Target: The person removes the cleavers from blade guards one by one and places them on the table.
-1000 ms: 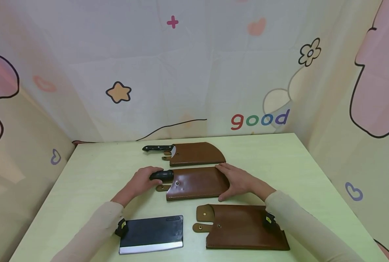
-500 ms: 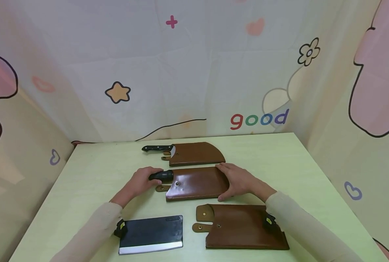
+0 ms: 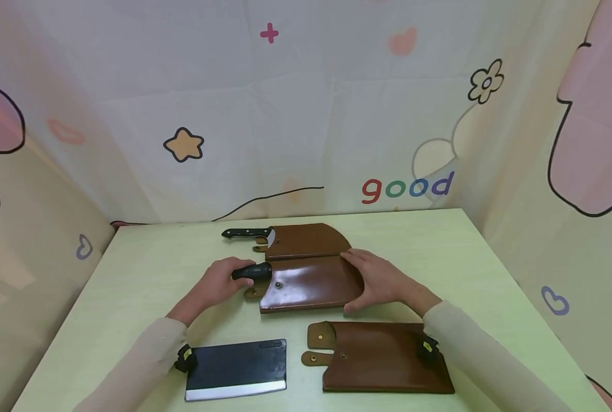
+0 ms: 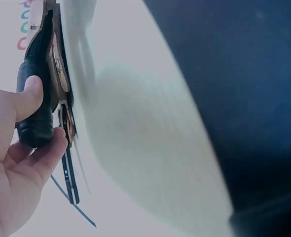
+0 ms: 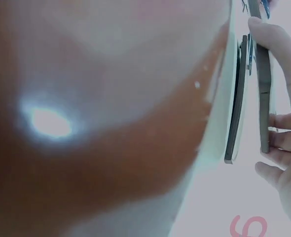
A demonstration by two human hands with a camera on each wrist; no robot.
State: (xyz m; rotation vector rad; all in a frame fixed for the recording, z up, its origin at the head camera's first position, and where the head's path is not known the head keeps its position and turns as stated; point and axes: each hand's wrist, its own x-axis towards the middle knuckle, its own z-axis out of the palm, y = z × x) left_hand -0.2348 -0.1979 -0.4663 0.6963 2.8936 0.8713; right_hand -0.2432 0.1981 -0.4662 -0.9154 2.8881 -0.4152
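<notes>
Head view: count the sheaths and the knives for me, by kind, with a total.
Sheaths: 3 (far sheath, held sheath, near sheath)
Knives: 3 (far knife, held knife, bare knife)
Total: 6

Taking the middle sheath as centre, the far sheath lies on the table behind it at 12 o'clock, the near sheath between 4 and 5, the cleaver between 7 and 8. At 9, the left hand grips the middle handle; at 3, the right hand holds the opposite end. The far handle juts from its sheath toward 9.
</notes>
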